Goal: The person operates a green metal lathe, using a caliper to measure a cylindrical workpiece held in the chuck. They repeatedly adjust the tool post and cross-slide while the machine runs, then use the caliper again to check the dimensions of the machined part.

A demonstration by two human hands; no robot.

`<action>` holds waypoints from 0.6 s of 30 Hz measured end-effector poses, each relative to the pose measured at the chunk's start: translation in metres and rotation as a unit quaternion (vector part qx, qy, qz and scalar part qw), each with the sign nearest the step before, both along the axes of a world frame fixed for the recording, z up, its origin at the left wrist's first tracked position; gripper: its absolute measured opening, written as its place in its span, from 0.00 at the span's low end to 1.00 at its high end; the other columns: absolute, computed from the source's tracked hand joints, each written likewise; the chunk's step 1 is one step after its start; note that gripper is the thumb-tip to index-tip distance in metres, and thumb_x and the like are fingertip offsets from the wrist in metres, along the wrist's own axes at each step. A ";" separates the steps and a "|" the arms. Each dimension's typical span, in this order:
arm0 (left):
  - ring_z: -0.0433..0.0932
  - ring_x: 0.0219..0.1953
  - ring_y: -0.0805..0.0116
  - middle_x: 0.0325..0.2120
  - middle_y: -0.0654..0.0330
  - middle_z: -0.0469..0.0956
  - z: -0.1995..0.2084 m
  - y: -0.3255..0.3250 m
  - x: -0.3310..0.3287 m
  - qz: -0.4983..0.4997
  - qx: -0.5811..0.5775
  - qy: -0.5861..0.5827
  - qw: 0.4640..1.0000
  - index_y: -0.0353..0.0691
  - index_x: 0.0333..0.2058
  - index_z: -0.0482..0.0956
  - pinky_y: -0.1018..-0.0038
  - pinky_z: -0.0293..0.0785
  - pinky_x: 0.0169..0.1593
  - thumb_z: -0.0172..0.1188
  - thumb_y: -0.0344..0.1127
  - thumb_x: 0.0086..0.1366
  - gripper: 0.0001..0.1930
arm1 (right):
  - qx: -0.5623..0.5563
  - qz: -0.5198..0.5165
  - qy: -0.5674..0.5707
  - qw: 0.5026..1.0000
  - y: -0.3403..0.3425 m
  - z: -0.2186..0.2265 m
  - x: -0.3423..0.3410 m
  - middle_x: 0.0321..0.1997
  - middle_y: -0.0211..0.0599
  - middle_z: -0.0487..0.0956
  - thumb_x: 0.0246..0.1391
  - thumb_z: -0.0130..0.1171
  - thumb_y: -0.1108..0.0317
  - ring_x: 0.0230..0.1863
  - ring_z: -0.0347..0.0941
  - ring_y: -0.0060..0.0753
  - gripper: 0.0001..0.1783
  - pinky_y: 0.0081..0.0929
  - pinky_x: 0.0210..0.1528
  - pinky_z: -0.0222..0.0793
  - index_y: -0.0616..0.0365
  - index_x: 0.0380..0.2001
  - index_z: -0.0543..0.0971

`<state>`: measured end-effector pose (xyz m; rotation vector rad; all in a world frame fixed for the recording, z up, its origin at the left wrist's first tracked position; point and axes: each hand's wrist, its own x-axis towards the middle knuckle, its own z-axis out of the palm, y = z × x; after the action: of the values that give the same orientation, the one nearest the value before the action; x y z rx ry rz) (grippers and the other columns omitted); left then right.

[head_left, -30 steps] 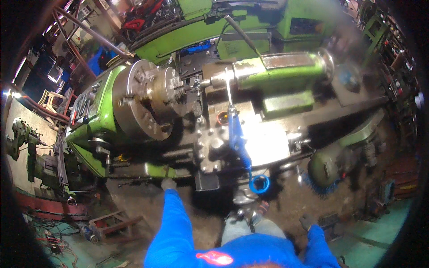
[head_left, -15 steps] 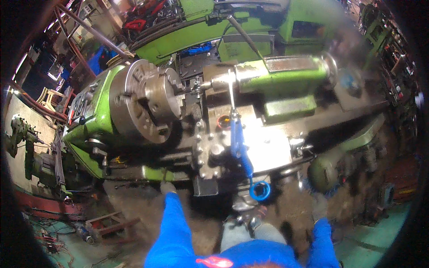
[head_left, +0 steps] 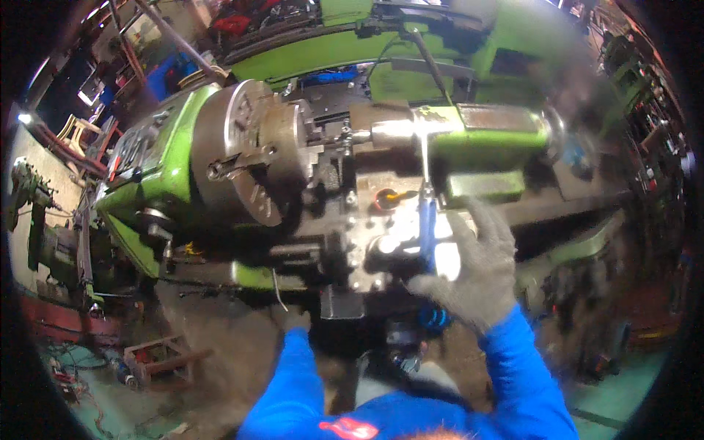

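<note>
My right hand (head_left: 484,271), in a grey glove, is open with its fingers spread over the lathe carriage. Its thumb crosses the lower part of a long tool (head_left: 428,227) with a blue handle, a thin metal rod and a blue ring end. At the front of the lathe, my left hand (head_left: 295,317), also gloved, is closed at the lower end of a thin bent lever (head_left: 279,290); its fingers are small and partly hidden. Left of the carriage is the large metal chuck (head_left: 238,158), and the tailstock (head_left: 488,132) stands to the right.
The green headstock (head_left: 172,161) carries tools on its top. A red-rimmed round container (head_left: 385,198) rests on the carriage beside the blue-handled tool. Another green machine (head_left: 293,55) stands behind. A rusty metal frame (head_left: 165,359) lies on the floor at left.
My right hand has risen from low at the right to the blue-handled tool, its fingers spreading. The chuck has turned. My left hand is slightly lower and further right, the lever's end tilting with it.
</note>
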<state>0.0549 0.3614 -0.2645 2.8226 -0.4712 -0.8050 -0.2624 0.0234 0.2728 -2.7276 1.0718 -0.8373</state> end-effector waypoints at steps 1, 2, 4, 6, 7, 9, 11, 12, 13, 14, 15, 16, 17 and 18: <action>0.73 0.62 0.38 0.60 0.39 0.74 0.029 -0.013 -0.010 0.021 -0.019 -0.011 1.000 0.35 0.58 0.77 0.53 0.68 0.66 0.61 0.46 0.64 0.28 | -0.009 -0.006 0.029 1.000 0.000 0.003 0.012 0.62 0.59 0.74 0.38 0.74 0.30 0.66 0.67 0.60 0.50 0.58 0.69 0.60 0.62 0.53 0.82; 0.73 0.61 0.38 0.59 0.39 0.75 0.071 -0.027 -0.022 0.032 -0.057 -0.040 0.997 0.35 0.57 0.78 0.52 0.68 0.66 0.60 0.46 0.65 0.26 | 0.003 -0.014 0.048 0.999 -0.002 0.002 0.021 0.61 0.57 0.76 0.39 0.74 0.31 0.66 0.68 0.60 0.46 0.57 0.68 0.61 0.61 0.50 0.83; 0.74 0.59 0.37 0.56 0.39 0.77 0.148 -0.060 -0.040 0.036 -0.130 -0.098 0.986 0.33 0.56 0.78 0.51 0.69 0.64 0.57 0.44 0.68 0.24 | 0.028 -0.043 0.086 0.995 -0.007 -0.005 0.035 0.58 0.53 0.79 0.41 0.74 0.34 0.65 0.68 0.60 0.40 0.56 0.66 0.63 0.60 0.45 0.85; 0.80 0.53 0.45 0.52 0.41 0.80 0.187 -0.093 -0.056 0.061 -0.293 -0.207 0.932 0.30 0.53 0.79 0.54 0.73 0.61 0.56 0.35 0.69 0.18 | 0.079 -0.057 0.102 0.990 -0.014 -0.006 0.036 0.55 0.50 0.81 0.44 0.74 0.40 0.62 0.71 0.59 0.34 0.55 0.64 0.65 0.59 0.43 0.85; 0.78 0.53 0.44 0.51 0.42 0.80 0.219 -0.109 -0.068 0.069 -0.354 -0.202 0.910 0.30 0.53 0.79 0.55 0.71 0.61 0.55 0.36 0.71 0.17 | 0.102 -0.056 0.106 0.988 -0.016 -0.010 0.035 0.54 0.48 0.82 0.45 0.74 0.43 0.60 0.73 0.58 0.30 0.55 0.63 0.66 0.59 0.42 0.85; 0.78 0.52 0.48 0.50 0.44 0.80 0.269 -0.139 -0.073 0.040 -0.441 -0.181 0.878 0.31 0.53 0.79 0.58 0.70 0.61 0.54 0.36 0.73 0.17 | 0.105 -0.037 -0.070 0.991 -0.018 -0.025 0.030 0.52 0.45 0.83 0.47 0.73 0.50 0.56 0.75 0.58 0.25 0.54 0.62 0.66 0.58 0.41 0.85; 0.79 0.51 0.52 0.47 0.47 0.82 0.312 -0.163 -0.081 -0.003 -0.508 -0.209 0.836 0.31 0.52 0.80 0.61 0.72 0.60 0.54 0.34 0.73 0.15 | 0.025 0.035 -0.213 0.976 -0.021 -0.030 0.025 0.47 0.41 0.85 0.49 0.72 0.62 0.49 0.81 0.47 0.22 0.46 0.58 0.72 0.58 0.47 0.84; 0.79 0.51 0.52 0.47 0.49 0.82 0.343 -0.180 -0.094 -0.016 -0.553 -0.244 0.796 0.32 0.51 0.81 0.61 0.72 0.59 0.54 0.33 0.72 0.14 | 0.097 0.065 -0.297 0.948 -0.018 -0.027 0.022 0.46 0.39 0.85 0.50 0.71 0.65 0.49 0.81 0.42 0.23 0.43 0.56 0.73 0.58 0.50 0.82; 0.80 0.51 0.52 0.46 0.49 0.83 0.371 -0.193 -0.101 -0.051 -0.584 -0.232 0.777 0.32 0.50 0.81 0.61 0.72 0.59 0.55 0.33 0.72 0.14 | 0.171 0.097 -0.375 0.906 -0.009 -0.028 0.018 0.44 0.37 0.85 0.51 0.70 0.68 0.49 0.81 0.37 0.25 0.39 0.54 0.74 0.59 0.53 0.81; 0.80 0.51 0.53 0.46 0.50 0.83 0.398 -0.205 -0.107 -0.086 -0.609 -0.221 0.757 0.32 0.50 0.82 0.61 0.73 0.59 0.55 0.32 0.72 0.14 | 0.248 0.127 -0.446 0.851 -0.003 -0.028 0.010 0.43 0.36 0.84 0.52 0.69 0.70 0.49 0.81 0.32 0.26 0.35 0.52 0.76 0.59 0.56 0.80; 0.80 0.51 0.53 0.46 0.50 0.83 0.417 -0.216 -0.114 -0.120 -0.635 -0.206 0.735 0.32 0.49 0.82 0.61 0.73 0.59 0.55 0.32 0.71 0.13 | 0.334 0.154 -0.397 0.841 0.001 -0.018 -0.008 0.44 0.36 0.84 0.55 0.66 0.76 0.49 0.79 0.24 0.29 0.27 0.50 0.76 0.61 0.62 0.75; 0.80 0.51 0.52 0.46 0.50 0.83 0.428 -0.224 -0.122 -0.137 -0.624 -0.221 0.737 0.32 0.49 0.82 0.60 0.73 0.59 0.57 0.33 0.71 0.14 | 0.428 0.163 -0.369 0.809 0.007 -0.008 -0.023 0.49 0.40 0.84 0.58 0.66 0.74 0.50 0.80 0.28 0.29 0.29 0.54 0.75 0.61 0.63 0.74; 0.80 0.51 0.51 0.47 0.50 0.83 0.437 -0.232 -0.131 -0.154 -0.613 -0.236 0.738 0.33 0.49 0.82 0.59 0.73 0.59 0.58 0.34 0.70 0.14 | 0.444 0.201 -0.313 0.815 0.007 -0.010 -0.039 0.51 0.42 0.84 0.58 0.66 0.73 0.52 0.79 0.30 0.30 0.30 0.56 0.74 0.61 0.64 0.73; 0.80 0.51 0.50 0.47 0.50 0.83 0.446 -0.239 -0.140 -0.173 -0.600 -0.250 0.740 0.33 0.49 0.82 0.58 0.73 0.59 0.60 0.35 0.69 0.15 | 0.458 0.236 -0.259 0.817 0.006 -0.014 -0.058 0.54 0.43 0.83 0.59 0.65 0.72 0.54 0.79 0.33 0.31 0.32 0.59 0.73 0.61 0.66 0.72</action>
<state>-0.0851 0.1223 0.1813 1.6369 -1.1006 0.2781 -0.3207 0.0289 0.2593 -1.6693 0.4392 -0.6571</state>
